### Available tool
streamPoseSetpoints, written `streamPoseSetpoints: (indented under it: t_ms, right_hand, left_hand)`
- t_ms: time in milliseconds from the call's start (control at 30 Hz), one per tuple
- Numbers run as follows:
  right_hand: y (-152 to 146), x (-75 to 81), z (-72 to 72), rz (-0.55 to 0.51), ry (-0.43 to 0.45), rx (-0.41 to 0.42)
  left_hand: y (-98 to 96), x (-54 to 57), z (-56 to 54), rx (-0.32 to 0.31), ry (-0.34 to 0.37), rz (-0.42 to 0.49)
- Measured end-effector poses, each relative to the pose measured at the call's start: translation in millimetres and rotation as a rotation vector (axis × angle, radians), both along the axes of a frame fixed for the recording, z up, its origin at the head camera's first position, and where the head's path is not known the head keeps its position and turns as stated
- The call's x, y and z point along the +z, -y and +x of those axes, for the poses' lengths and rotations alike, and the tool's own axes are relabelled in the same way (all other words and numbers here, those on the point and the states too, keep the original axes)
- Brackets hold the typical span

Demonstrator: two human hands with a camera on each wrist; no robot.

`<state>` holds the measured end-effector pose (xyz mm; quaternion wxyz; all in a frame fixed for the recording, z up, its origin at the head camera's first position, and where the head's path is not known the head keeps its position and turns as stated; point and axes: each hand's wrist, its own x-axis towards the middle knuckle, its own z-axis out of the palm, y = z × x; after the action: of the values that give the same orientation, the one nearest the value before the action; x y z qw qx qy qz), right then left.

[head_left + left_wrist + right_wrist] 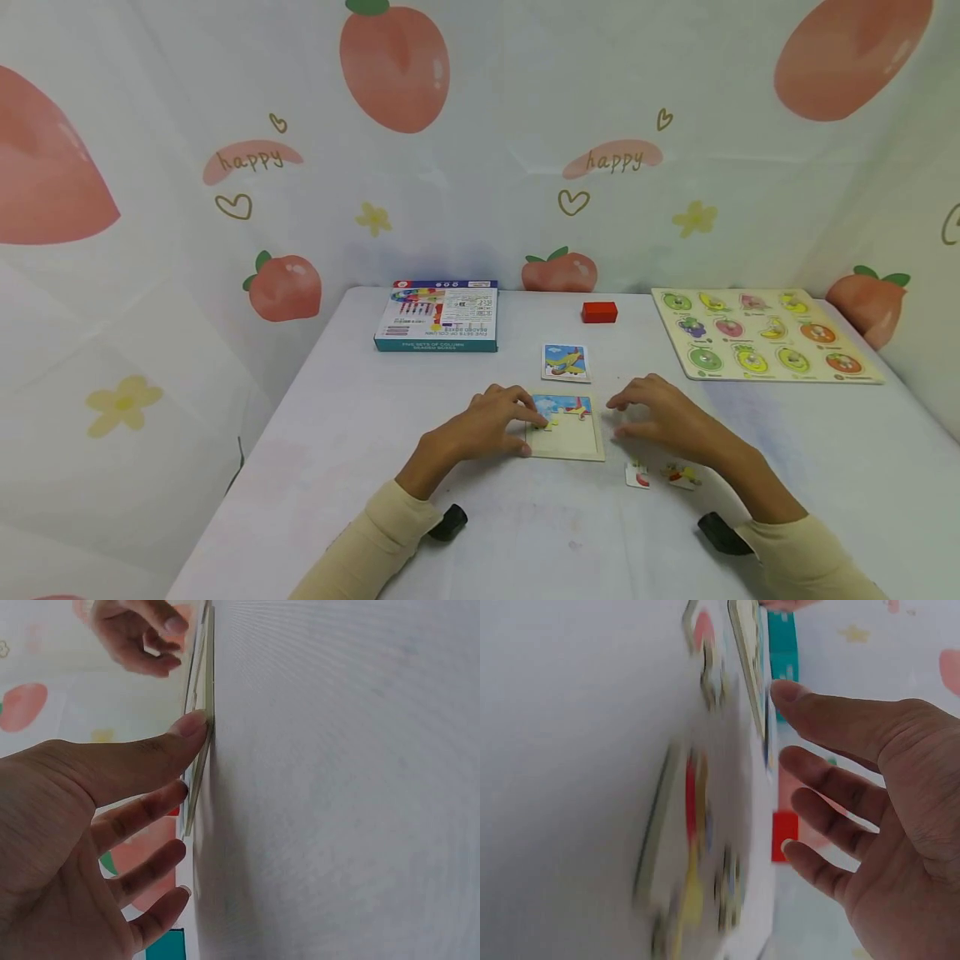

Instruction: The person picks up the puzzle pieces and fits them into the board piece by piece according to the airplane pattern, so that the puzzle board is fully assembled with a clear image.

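"Where is the puzzle board (579, 439)?"

"It lies flat on the tabletop (566, 517), between the two hands. The far part has blue sky and a bit of a red and yellow plane. The near part is mostly bare wood."

"What is the left hand (489, 425) doing?"

"Its thumb rests on the board's left edge. Its pointing finger reaches in and touches the board, right by a little yellow bit (554, 423). The other fingers are spread apart and bent a little."

"And the right hand (667, 418)?"

"It is just to the right of the board. It holds nothing. The fingers are loosely bent, with a gap between them and the thumb."

"Are there loose pieces?"

"Yes! A white and red piece (637, 477) lies near the right hand, on the side toward the person. Some more colored pieces (682, 477) are just to the right of it. They look blurry in the right wrist view, so I can't count them."

"What else is there?"

"A plane picture card (566, 363) lies just behind the board. A red block (599, 312) is farther back. A flat box (442, 318) is back on the left, and a fruit board (759, 343) is back on the right."
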<state>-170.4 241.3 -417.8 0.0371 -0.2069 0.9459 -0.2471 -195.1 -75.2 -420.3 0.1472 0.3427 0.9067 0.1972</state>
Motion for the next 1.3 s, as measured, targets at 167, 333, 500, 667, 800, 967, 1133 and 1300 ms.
streamPoseSetpoints:
  t_ms: [167,333,500,667,800,967,1133,1300]
  right_hand:
    - [-24,1.7,7.9,0.000,0.009,-0.038]
    - [-47,2.1,15.8,0.008,0.000,-0.059]
    - [-63,1.2,21.4,0.027,0.007,-0.076]
    - [-74,0.6,22.6,0.048,0.044,-0.092]
    - [-78,-0.5,22.2,0.050,0.054,-0.110]
    - [-79,-1.5,22.8,0.034,0.072,-0.125]
    - [-79,-2.4,22.6,0.032,0.065,-0.115]
    - [-78,-4.1,21.6,0.037,0.048,-0.106]
  left_hand:
    - [-0.2,-0.2,-0.3,-0.025,0.001,-0.002]
    - [-0.7,-1.2,-0.6,-0.039,-0.003,-0.005]
    - [-0.9,-1.3,-0.4,-0.032,-0.001,-0.012]
    - [-0.6,-1.9,-1.1,-0.023,0.008,-0.005]
    - [0.0,-1.5,-1.1,-0.028,0.007,0.005]
    - [0.2,-2.4,-1.5,-0.038,-0.003,0.014]
    - [0.1,-2.6,-1.8,-0.037,-0.005,0.011]
    - [-0.1,-1.6,-1.9,-0.036,0.001,0.006]
